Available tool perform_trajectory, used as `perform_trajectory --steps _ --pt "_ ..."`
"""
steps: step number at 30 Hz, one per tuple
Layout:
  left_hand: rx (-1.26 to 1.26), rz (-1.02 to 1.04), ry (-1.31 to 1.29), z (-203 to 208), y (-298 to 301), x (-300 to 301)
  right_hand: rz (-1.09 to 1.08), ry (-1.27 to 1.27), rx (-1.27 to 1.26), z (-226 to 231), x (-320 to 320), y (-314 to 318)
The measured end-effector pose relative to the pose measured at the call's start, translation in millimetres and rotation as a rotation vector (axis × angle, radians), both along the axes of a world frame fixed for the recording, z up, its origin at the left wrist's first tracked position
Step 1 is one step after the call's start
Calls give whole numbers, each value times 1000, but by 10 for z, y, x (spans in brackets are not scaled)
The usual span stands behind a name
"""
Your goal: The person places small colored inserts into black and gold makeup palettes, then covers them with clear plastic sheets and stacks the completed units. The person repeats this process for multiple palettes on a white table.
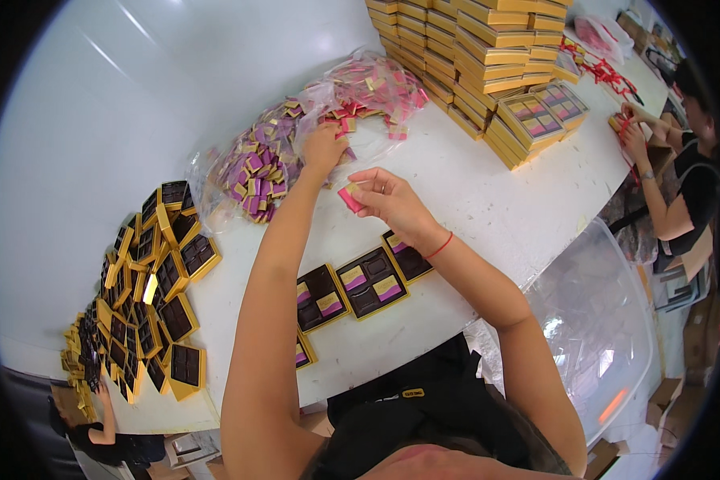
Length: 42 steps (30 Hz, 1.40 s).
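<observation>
1. Your right hand (392,206) is narrowed, thumb and fingertips pinching a pink-and-gold packet (350,200) above the white table (448,172). A red string (440,246) circles that wrist.
2. Your left hand (326,150) is stretched out to the pink packets (376,84) at the clear plastic bag (318,98). Its fingertips reach the near edge of that heap; you cannot tell from here whether they grip anything.
3. Just left of that hand, purple-and-gold packets (256,172) lie heaped in clear plastic.
4. Near you, between your forearms, the middle tray (378,262), dark with a gold edge, carries 2 purple-and-gold packets, with bare compartments behind and beside them.
5. The tray to its left (318,280) shows 2 such packets; the tray to its right (412,262) shows 1, partly hidden by your right hand and wrist.
6. Another tray (310,354) sits closer to you, mostly covered by your left arm.
7. Farther left, dark trays in gold boxes (180,316) lie in a loose pile.
8. Beyond your right hand rises a stack of gold boxes (488,60), with open, filled boxes (536,116) in front.
9. At far right, a co-worker's hands (635,138) hold a red ribbon.
</observation>
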<state>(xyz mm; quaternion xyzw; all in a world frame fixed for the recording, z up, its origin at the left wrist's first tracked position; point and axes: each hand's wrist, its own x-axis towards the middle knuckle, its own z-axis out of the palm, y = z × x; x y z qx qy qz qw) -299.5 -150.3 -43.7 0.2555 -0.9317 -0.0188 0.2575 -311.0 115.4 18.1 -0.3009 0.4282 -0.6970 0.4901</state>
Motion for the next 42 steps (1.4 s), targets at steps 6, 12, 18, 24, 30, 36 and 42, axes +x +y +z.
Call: perform_trajectory --steps 6,12,18,24,30,36,42 --pt "-249 -219 403 592 529 509 -13 212 -64 -168 17 80" --pt "715 -232 671 702 1237 2000 155 457 -54 -225 202 159" --pt "1170 52 521 498 2140 2944 211 996 -212 -327 787 18" --pt "574 149 139 325 2216 3097 223 1268 -202 -281 919 -94" --pt "345 54 47 349 2304 3158 192 1336 -236 -332 925 -66" --pt "-29 -49 -286 221 2532 3239 184 1661 -482 -356 843 77" --pt "121 -111 -96 517 2181 2976 214 1528 -448 -74 523 35"
